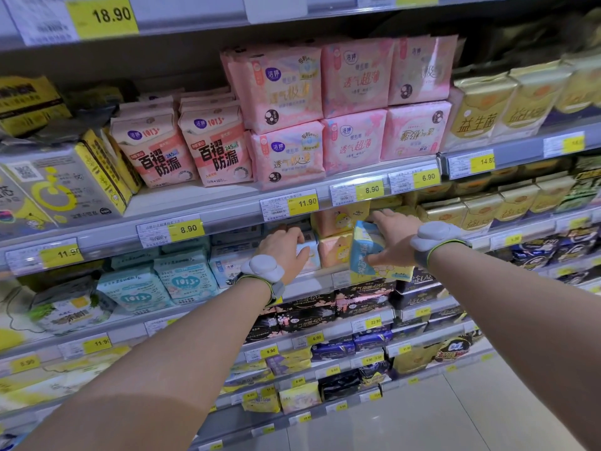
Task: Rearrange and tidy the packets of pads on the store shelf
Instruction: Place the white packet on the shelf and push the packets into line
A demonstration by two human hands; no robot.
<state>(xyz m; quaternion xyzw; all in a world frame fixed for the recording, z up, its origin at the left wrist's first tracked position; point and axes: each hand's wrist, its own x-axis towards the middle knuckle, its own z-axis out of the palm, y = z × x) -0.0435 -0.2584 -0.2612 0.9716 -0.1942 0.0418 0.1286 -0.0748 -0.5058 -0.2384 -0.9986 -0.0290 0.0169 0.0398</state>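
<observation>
Both arms reach straight forward into the second shelf down. The right hand (pixel 395 237) clamps a blue packet (pixel 366 249), thumb on its front and fingers spread over its top, holding it tilted at the shelf edge. The left hand (pixel 283 247) rests palm-down, fingers curled onto a pale blue packet (pixel 309 252); its fingertips are hidden, so its grip is unclear. Orange packets (pixel 335 236) stand between the hands, partly hidden by the price rail (pixel 227 219).
</observation>
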